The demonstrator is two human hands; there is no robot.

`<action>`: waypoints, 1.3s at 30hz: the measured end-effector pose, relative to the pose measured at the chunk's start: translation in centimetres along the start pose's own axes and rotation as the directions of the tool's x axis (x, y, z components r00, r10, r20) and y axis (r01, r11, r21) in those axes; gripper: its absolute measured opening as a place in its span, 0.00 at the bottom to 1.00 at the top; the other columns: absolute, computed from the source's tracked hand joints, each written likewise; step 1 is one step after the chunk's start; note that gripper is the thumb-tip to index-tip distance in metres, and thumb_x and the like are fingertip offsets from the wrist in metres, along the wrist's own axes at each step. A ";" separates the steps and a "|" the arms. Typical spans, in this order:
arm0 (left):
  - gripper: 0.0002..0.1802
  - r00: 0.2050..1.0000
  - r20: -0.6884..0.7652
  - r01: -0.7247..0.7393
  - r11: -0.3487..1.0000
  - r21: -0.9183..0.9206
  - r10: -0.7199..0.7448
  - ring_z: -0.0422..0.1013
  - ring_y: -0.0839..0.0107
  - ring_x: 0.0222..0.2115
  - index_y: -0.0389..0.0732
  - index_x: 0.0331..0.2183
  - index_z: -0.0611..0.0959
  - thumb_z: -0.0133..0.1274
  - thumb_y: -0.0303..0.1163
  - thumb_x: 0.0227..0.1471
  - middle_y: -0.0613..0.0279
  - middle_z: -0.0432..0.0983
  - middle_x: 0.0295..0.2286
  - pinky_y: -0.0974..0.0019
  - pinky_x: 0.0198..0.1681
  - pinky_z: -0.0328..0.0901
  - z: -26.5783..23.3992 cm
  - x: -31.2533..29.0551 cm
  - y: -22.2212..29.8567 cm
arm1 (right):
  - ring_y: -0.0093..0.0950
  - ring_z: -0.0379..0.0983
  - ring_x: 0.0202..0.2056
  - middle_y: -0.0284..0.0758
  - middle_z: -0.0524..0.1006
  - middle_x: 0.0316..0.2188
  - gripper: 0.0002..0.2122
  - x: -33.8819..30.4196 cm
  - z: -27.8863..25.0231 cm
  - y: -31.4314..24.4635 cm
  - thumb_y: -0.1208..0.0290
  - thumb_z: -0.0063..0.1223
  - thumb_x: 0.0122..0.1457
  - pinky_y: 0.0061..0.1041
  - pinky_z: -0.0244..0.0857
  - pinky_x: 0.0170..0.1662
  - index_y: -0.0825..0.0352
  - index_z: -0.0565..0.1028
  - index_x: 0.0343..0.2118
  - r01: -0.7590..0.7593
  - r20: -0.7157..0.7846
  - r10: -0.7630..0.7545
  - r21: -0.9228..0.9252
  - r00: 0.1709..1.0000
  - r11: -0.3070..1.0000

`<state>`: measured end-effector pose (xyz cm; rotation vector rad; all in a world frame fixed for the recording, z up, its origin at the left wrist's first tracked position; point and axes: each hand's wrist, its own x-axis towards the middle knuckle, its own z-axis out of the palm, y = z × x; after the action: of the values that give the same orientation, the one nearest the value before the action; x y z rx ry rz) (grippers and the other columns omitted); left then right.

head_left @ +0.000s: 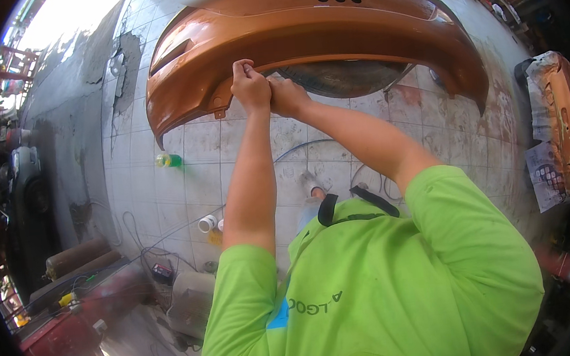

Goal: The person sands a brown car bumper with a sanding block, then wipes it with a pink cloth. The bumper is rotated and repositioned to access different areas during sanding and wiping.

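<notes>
A glossy copper-orange car bumper [353,26] spans the top of the head view, with three dark oval holes in its upper part. My left hand [250,89] is in front of its lower edge, left of the middle, fingers curled and closed. Right beside it, my right hand [289,97] is closed too, its fingers touching or nearly touching the left. Whatever either hand grips is hidden by the fingers. Behind my hands, a dark rounded object [347,77] shows under the bumper's arch.
A bottle with green liquid [169,160] and a white tub [207,223] are on the tiled floor [193,179], left of my arms. A blue hose [302,146] curves across the tiles. Red tank [87,317] at lower left; another orange bumper [561,120] with paper stands at right.
</notes>
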<state>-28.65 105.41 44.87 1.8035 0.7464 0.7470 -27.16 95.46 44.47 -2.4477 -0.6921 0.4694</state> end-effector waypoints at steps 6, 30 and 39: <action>0.08 0.964 0.122 0.265 0.895 -0.358 -0.236 0.76 0.73 0.27 0.39 0.41 0.79 0.50 0.33 0.68 0.62 0.76 0.28 0.67 0.31 0.70 0.3 -1.9 0.5 | 0.48 0.81 0.43 0.43 0.84 0.38 0.26 -6.2 -2.8 11.4 0.50 0.67 0.55 0.45 0.73 0.48 0.55 0.72 0.53 -0.265 -0.126 0.256 -0.064 0.958 0.962; 0.13 0.682 0.731 0.153 0.977 -0.145 0.001 0.79 0.73 0.39 0.30 0.46 0.86 0.59 0.21 0.58 0.56 0.82 0.43 0.70 0.41 0.75 -8.3 -9.1 1.9 | 0.18 0.76 0.37 0.30 0.84 0.35 0.05 -14.7 -9.6 12.3 0.76 0.62 0.63 0.22 0.71 0.44 0.68 0.84 0.40 0.086 -0.066 -0.057 0.652 0.996 0.753; 0.11 0.772 0.593 -0.223 0.971 -0.084 0.228 0.81 0.65 0.38 0.33 0.40 0.84 0.56 0.17 0.54 0.56 0.83 0.39 0.67 0.41 0.74 -4.4 -5.8 9.8 | 0.43 0.74 0.39 0.41 0.79 0.33 0.11 -11.9 -18.1 15.3 0.62 0.58 0.64 0.38 0.69 0.45 0.65 0.83 0.35 0.422 -0.082 -0.414 0.213 0.906 0.881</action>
<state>-34.13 100.36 54.50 1.9881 0.0993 0.2784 -22.74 70.38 51.85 -2.0107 -1.0602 0.3117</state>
